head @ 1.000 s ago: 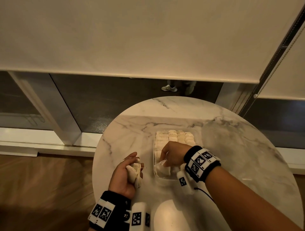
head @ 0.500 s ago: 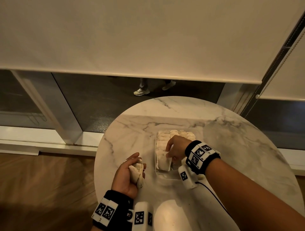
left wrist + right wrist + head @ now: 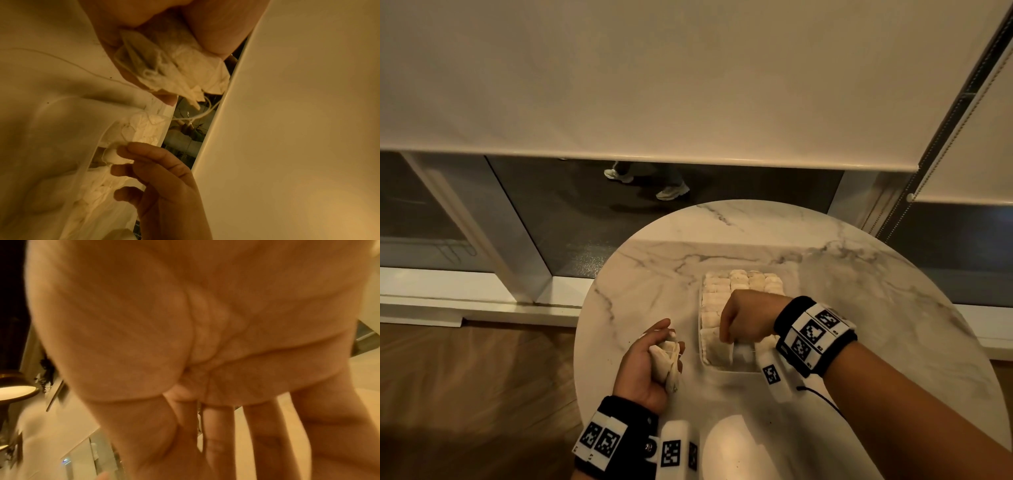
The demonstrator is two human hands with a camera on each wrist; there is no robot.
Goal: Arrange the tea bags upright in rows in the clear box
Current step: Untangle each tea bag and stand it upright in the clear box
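The clear box (image 3: 701,346) sits mid-table on the round marble table (image 3: 876,308). Rows of pale tea bags (image 3: 743,284) stand upright in its far part. My right hand (image 3: 726,336) reaches down into the box's near-left part. In the left wrist view its fingertips (image 3: 125,147) pinch the top of one tea bag (image 3: 114,155), and a string (image 3: 731,353) hangs below the hand. My left hand (image 3: 672,343) rests on the table left of the box and grips a bunch of tea bags (image 3: 663,364) with loose strings. The right wrist view shows only blurred palm and fingers (image 3: 218,434).
The table edge curves close to my left wrist, with wooden floor (image 3: 465,394) below it. A roller blind (image 3: 654,85) hangs over a window behind the table. Outside the glass a person's shoes (image 3: 671,192) are on the pavement. Bare marble lies right of the box.
My right hand has lowered a tea bag into the near-left part of the box. The left hand has stayed put with its bunch. The shoes outside have moved left.
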